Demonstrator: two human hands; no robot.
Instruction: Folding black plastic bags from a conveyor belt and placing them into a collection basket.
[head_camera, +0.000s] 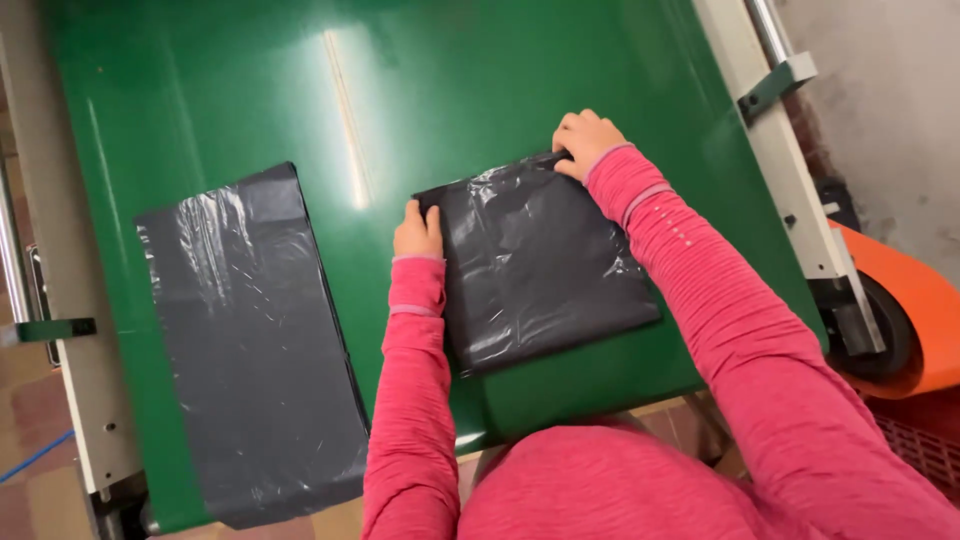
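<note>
A filled dark grey plastic mailer bag (540, 265) lies on the green conveyor belt (480, 90) in front of me. My left hand (418, 232) grips the bag's far left corner with curled fingers. My right hand (585, 142) presses on the bag's far right corner, fingers closed over its edge. Both arms are in pink sleeves. A second, flat and longer dark grey plastic bag (250, 340) lies on the belt to the left, untouched, its near end hanging past the belt's edge.
White metal side rails run along the belt on the left (70, 330) and the right (770, 130), each with a green bracket. An orange wheeled machine part (915, 310) sits at the right. Tiled floor shows at lower left.
</note>
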